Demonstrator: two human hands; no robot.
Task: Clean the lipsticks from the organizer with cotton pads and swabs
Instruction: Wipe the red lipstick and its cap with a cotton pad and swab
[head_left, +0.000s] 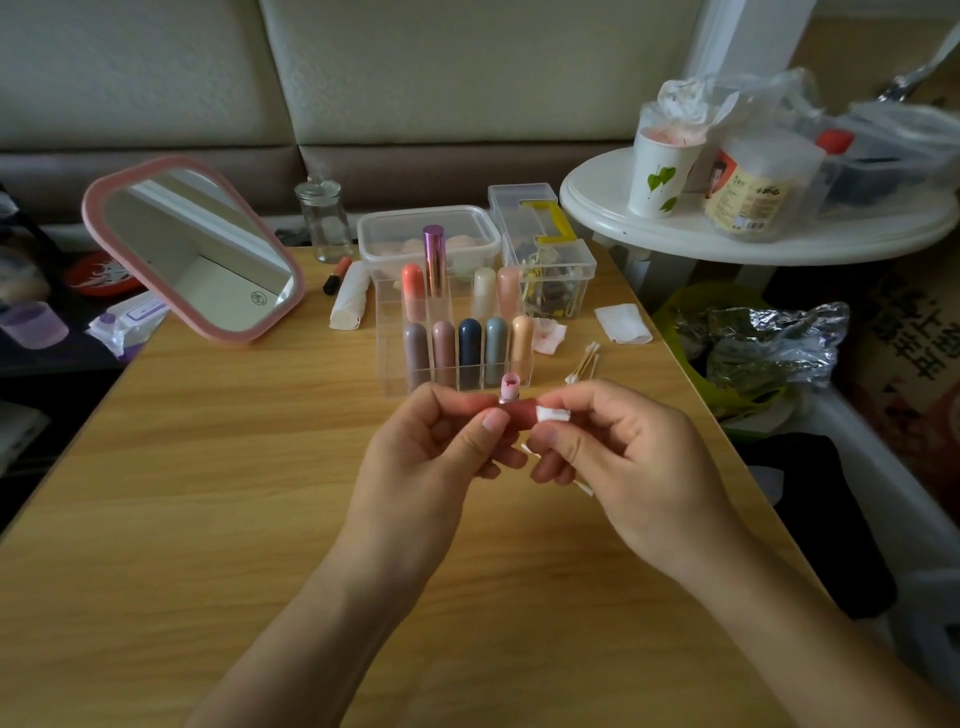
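My left hand (441, 441) grips an uncapped lipstick (511, 400) with a reddish barrel, its pink tip pointing up. My right hand (608, 441) pinches a folded white cotton pad (553, 414) against the barrel's right side, and also holds a cotton swab (582, 486) lower in its fingers. Just behind my hands stands the clear acrylic organizer (389, 332) with several capped lipsticks in its slots. Loose cotton swabs (584, 364) lie to its right. A used, pink-stained pad (550, 335) and a clean white pad (622, 323) lie near them.
A pink-framed mirror (195, 249) stands at the left of the wooden table (260, 519). A glass bottle (324, 218), a lidded plastic box (428, 234) and a clear box of clips (550, 260) sit behind the organizer. A white round side table (753, 228) with a paper cup stands at right.
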